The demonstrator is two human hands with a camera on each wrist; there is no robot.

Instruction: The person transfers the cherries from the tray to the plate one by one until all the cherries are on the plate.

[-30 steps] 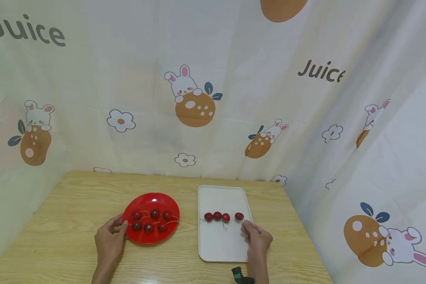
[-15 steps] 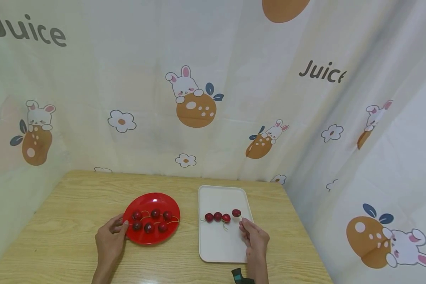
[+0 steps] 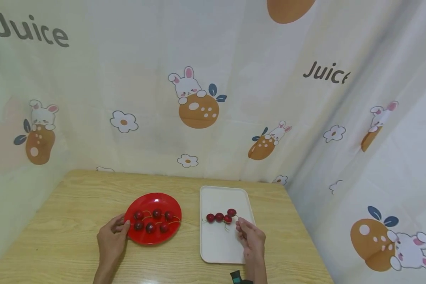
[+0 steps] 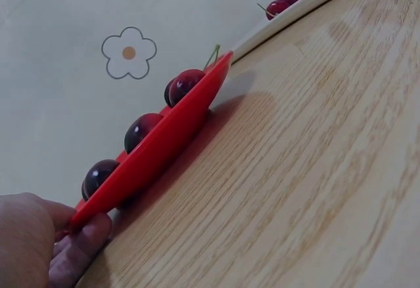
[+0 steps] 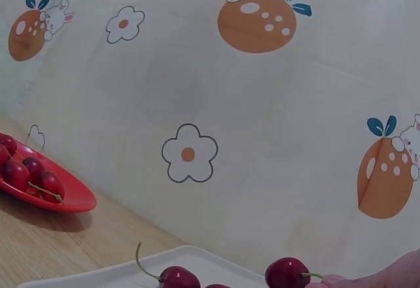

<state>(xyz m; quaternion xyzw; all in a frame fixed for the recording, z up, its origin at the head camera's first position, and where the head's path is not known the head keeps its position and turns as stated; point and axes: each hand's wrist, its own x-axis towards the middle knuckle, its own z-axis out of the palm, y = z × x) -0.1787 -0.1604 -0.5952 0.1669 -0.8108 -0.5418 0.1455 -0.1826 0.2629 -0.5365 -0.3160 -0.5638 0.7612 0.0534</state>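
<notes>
My left hand (image 3: 111,238) grips the near-left rim of a red plate (image 3: 152,200), thumb on top and fingers beneath, as the left wrist view shows. Several dark cherries (image 3: 150,227) with stems lie on that plate in two rows. Over the white tray (image 3: 221,248), my right hand (image 3: 252,236) pinches one cherry (image 5: 287,273) by its stem between thumb and finger. In the head view this cherry overlaps the right end of a short row of cherries (image 3: 219,217) on the tray.
Both dishes stand on a wooden table (image 3: 74,221), a gap of bare wood between them. A pale printed curtain (image 3: 145,86) closes off the back and sides. A dark band (image 3: 236,277) is at my right wrist.
My right hand has lifted the cherry by its stem and carried it left, toward the row on the tray. The left hand stays on the plate's rim.
</notes>
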